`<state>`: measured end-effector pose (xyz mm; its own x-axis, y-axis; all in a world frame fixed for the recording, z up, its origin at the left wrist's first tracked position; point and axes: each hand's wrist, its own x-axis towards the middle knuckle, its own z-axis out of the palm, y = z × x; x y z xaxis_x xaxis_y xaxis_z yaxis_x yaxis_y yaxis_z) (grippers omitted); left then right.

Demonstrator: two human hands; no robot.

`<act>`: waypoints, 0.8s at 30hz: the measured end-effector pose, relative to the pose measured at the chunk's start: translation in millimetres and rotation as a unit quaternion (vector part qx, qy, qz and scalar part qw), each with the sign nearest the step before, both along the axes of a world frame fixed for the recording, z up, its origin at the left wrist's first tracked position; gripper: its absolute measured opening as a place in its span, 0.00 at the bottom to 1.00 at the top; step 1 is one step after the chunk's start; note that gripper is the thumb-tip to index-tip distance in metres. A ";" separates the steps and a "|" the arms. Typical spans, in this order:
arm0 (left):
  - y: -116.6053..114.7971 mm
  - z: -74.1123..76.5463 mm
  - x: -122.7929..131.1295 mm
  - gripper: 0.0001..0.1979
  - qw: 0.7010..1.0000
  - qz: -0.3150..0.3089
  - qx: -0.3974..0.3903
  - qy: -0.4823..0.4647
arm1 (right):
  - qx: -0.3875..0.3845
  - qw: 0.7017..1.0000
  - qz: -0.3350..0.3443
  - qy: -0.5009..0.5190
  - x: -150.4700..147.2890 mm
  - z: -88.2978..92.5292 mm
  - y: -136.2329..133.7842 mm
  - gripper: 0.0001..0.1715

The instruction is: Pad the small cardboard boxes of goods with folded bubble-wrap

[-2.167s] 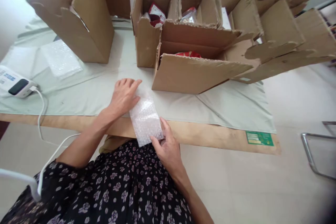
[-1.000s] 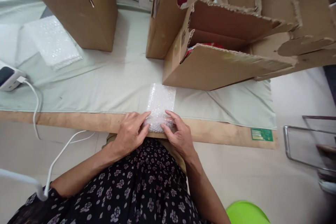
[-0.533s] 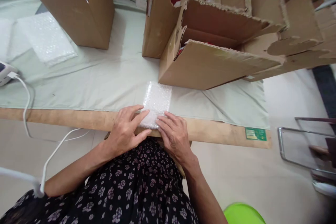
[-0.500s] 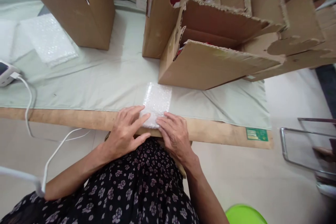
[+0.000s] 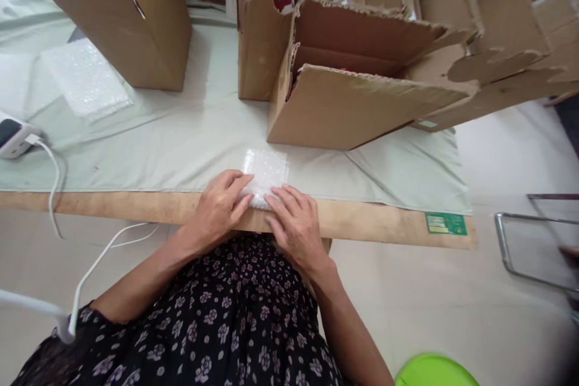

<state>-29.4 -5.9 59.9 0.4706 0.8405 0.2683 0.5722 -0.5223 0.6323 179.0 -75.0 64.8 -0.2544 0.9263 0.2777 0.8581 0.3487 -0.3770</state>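
A small piece of clear bubble wrap (image 5: 265, 170) lies at the front edge of the table, its near end folded into a thicker strip. My left hand (image 5: 222, 202) has its bent fingers and thumb around the left end of that fold. On the right end, my right hand (image 5: 296, 220) grips with curled fingers on top and the thumb at the near side. Whether anything is wrapped inside the fold, I cannot tell.
Cardboard boxes (image 5: 362, 108), some holding red packets, stand at the back right. Another tall box (image 5: 154, 36) is at the back left, beside stacked bubble wrap sheets (image 5: 88, 81). A white charger (image 5: 15, 136) with a cable sits far left. A green sticker (image 5: 446, 224) marks the wooden edge.
The bubble wrap's near end has been folded away from me, so the piece looks shorter. My left fingers have drawn in and closed on it. The view has shifted slightly.
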 end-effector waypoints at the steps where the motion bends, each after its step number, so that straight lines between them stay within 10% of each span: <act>1: -3.7 0.3 -1.9 0.17 1.000 0.011 0.020 -0.003 | 0.000 1.000 -0.002 0.002 0.0 -0.8 3.5 0.18; 9: -8.3 -1.1 -5.7 0.12 0.998 -0.026 0.059 0.012 | -0.024 0.997 -0.004 0.071 6.2 5.0 -0.1 0.21; 16: 8.6 -4.1 2.4 0.18 0.993 0.087 -0.043 -0.066 | -0.013 0.998 -0.050 0.044 6.3 -6.6 22.2 0.20; 24: -27.2 -4.5 11.1 0.43 0.823 0.114 -0.404 -0.383 | -0.064 0.973 -0.050 0.216 -6.8 -3.6 11.4 0.18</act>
